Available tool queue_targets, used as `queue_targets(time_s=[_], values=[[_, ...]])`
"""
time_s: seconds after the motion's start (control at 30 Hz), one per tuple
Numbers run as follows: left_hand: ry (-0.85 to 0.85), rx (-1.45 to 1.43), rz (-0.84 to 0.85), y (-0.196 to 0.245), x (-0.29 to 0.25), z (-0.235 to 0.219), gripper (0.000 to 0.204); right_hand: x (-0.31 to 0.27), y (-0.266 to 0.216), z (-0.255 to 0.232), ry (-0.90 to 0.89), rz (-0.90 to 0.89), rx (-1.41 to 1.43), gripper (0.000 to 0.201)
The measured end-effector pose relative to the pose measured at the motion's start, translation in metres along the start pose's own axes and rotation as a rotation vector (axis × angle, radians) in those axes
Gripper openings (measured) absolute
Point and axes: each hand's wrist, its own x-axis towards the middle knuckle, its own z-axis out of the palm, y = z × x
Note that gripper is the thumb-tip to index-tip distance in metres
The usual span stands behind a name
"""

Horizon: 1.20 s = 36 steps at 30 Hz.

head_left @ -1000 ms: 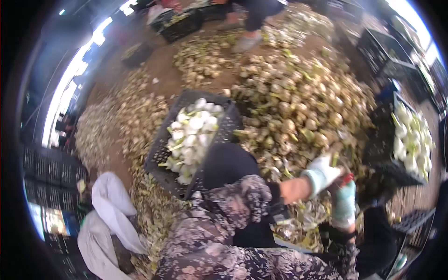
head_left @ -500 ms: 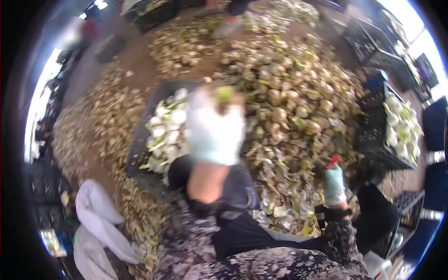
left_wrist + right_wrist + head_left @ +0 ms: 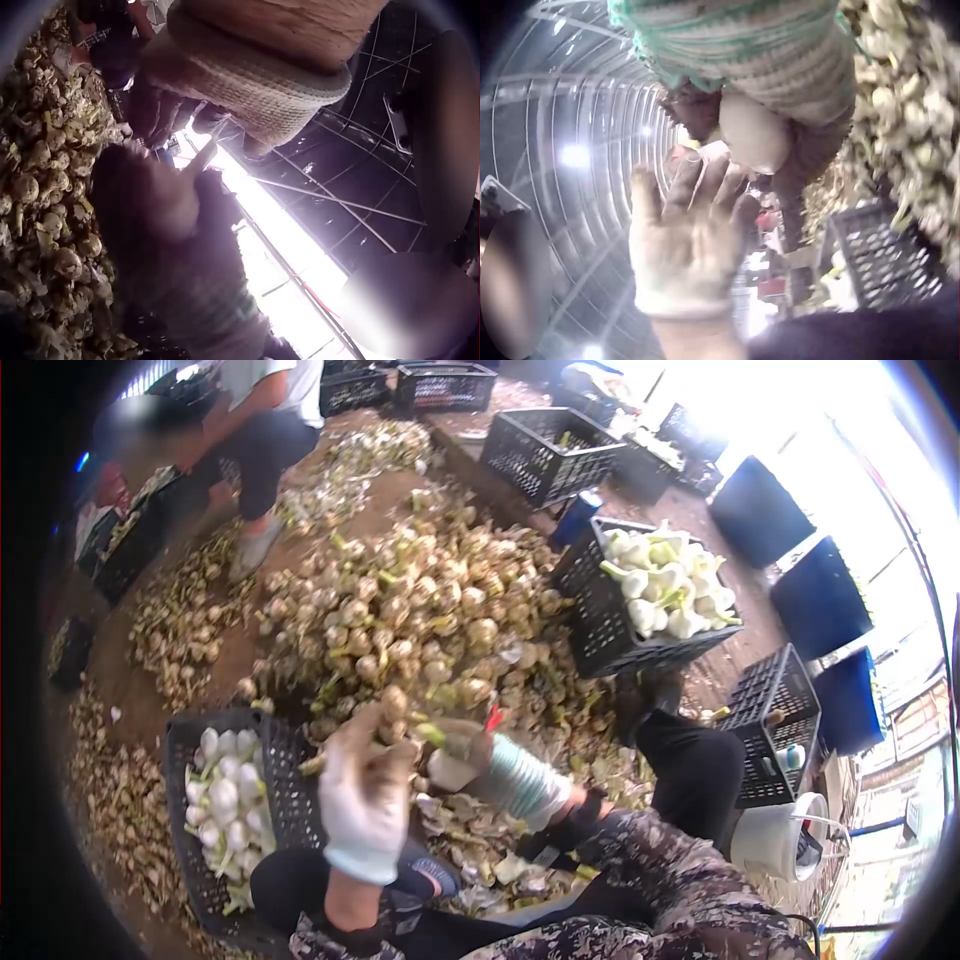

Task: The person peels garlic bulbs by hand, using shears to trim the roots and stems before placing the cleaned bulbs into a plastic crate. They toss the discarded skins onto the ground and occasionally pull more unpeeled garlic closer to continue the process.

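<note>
In the head view my left hand, in a white glove, is raised over the garlic pile. A brownish garlic bulb overlaps its fingertips; I cannot tell whether they hold it. Close by on the right, my right hand, in a teal-cuffed glove, grips a small tool with a red handle; its working end is hidden. A green stem shows between the hands. The right wrist view shows the left fingers long and spread, and a pale smooth oval against the right palm.
A black crate of white garlic stands at my left, another at the right beyond my knee. Emptier crates and a white bucket are further right. Another person is at the back left.
The view has swung right. My left hand went from beside the right hand across to the left crate, blurred, then came back to the right hand. The red-handled tool stays in the right hand.
</note>
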Motion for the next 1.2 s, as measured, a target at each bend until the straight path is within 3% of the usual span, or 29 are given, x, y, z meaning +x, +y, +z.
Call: queue_targets(time_s=[0.03,0.07,0.1,0.13,0.17,0.23,0.27,0.3,0.33,0.4,0.43,0.5,0.53,0.57,0.63,0.7,0.73,0.77,0.8,0.83,0.87,0.9,0.93,0.97,1.0,1.03,1.1,1.17,1.2], values=[[0.013,-0.176,-0.152,-0.014,-0.002,-0.002,0.05,-0.003,-0.019,-0.007,0.109,-0.09,0.191,0.043],[0.027,-0.249,-0.184,-0.015,0.0,-0.007,0.049,0.007,-0.031,-0.05,0.088,-0.074,0.048,0.062],[0.042,-0.316,-0.221,-0.012,0.0,-0.012,0.048,0.001,-0.064,-0.063,0.233,-0.143,0.01,0.042],[0.029,-0.328,-0.254,-0.012,-0.002,-0.012,0.045,0.002,-0.097,-0.081,0.398,-0.198,-0.079,0.044],[0.017,-0.334,-0.287,-0.012,-0.003,-0.011,0.042,0.003,-0.126,-0.112,0.432,-0.294,-0.141,0.036],[-0.005,-0.281,-0.238,-0.01,-0.003,-0.003,0.036,0.008,-0.185,-0.141,0.771,-0.697,-0.108,0.021],[-0.026,-0.257,-0.235,-0.009,-0.003,0.001,0.035,0.0,-0.216,-0.175,0.89,-0.551,-0.472,0.019],[-0.05,-0.231,-0.233,-0.008,-0.002,0.006,0.034,0.009,-0.245,-0.25,0.864,-0.805,-0.632,0.031],[-0.05,-0.226,-0.236,-0.008,0.0,0.01,0.034,0.008,-0.256,-0.234,1.096,-0.918,-1.058,0.026],[-0.12,-0.082,-0.128,-0.008,0.006,0.016,0.035,0.004,-0.273,-0.264,1.544,-0.861,-1.743,0.042],[-0.122,-0.071,-0.144,-0.01,0.007,0.021,0.035,-0.003,-0.275,-0.278,1.492,-0.65,-1.915,0.045],[-0.157,-0.14,-0.142,-0.015,0.008,0.031,0.034,0.002,-0.301,-0.334,1.268,0.15,-2.039,0.046],[-0.18,-0.033,-0.079,-0.013,0.011,0.031,0.034,0.004,-0.295,-0.33,1.257,0.281,-2.015,0.04],[-0.188,-0.052,-0.095,-0.012,0.012,0.034,0.035,0.007,-0.282,-0.31,1.367,0.262,-1.997,0.035],[-0.178,-0.087,-0.113,-0.017,0.01,0.035,0.035,0.018,-0.254,-0.261,1.549,-0.064,-1.982,0.025],[-0.177,0.043,-0.04,-0.016,0.014,0.03,0.038,0.025,-0.217,-0.249,1.167,-0.848,-2.003,0.022],[-0.179,-0.054,-0.184,-0.014,0.012,0.027,0.037,0.033,-0.191,-0.216,0.956,-0.631,-1.88,0.026],[-0.184,-0.039,-0.199,-0.013,0.011,0.025,0.037,0.04,-0.164,-0.183,0.797,-0.407,-1.728,0.032],[-0.159,-0.108,-0.227,-0.013,0.01,0.023,0.038,0.041,-0.129,-0.172,0.459,-0.677,-1.776,0.035],[-0.125,-0.179,-0.247,-0.012,0.009,0.02,0.039,0.048,-0.102,-0.143,0.46,-0.235,-1.671,0.032],[-0.104,-0.204,-0.25,-0.013,0.007,0.018,0.039,0.071,-0.053,-0.18,0.405,-0.293,-1.49,0.03],[-0.071,-0.148,-0.15,-0.025,0.004,0.017,0.039,0.074,-0.041,-0.156,0.418,-0.175,-1.654,0.049],[-0.068,-0.223,-0.203,-0.024,0.005,0.015,0.039,0.093,-0.015,-0.166,0.43,-0.107,-1.745,0.053],[-0.065,-0.295,-0.254,-0.021,0.004,0.014,0.04,0.1,-0.006,-0.147,0.492,0.049,-1.605,0.051],[-0.053,-0.32,-0.328,-0.02,0.004,0.013,0.041,0.115,0.013,-0.153,0.458,0.051,-1.556,0.051],[-0.026,-0.338,-0.342,-0.02,0.005,0.014,0.038,0.134,0.033,-0.162,0.438,0.233,-1.509,0.053],[0.045,-0.237,-0.169,-0.025,0.006,0.016,0.033,0.136,0.074,-0.15,0.795,-0.071,-1.508,0.047],[0.039,-0.246,-0.209,-0.031,0.005,0.018,0.031,0.146,0.1,-0.161,0.864,-0.072,-1.626,0.047],[0.043,-0.337,-0.257,-0.027,0.006,0.017,0.032,0.145,0.095,-0.156,0.775,-0.079,-1.59,0.047]])
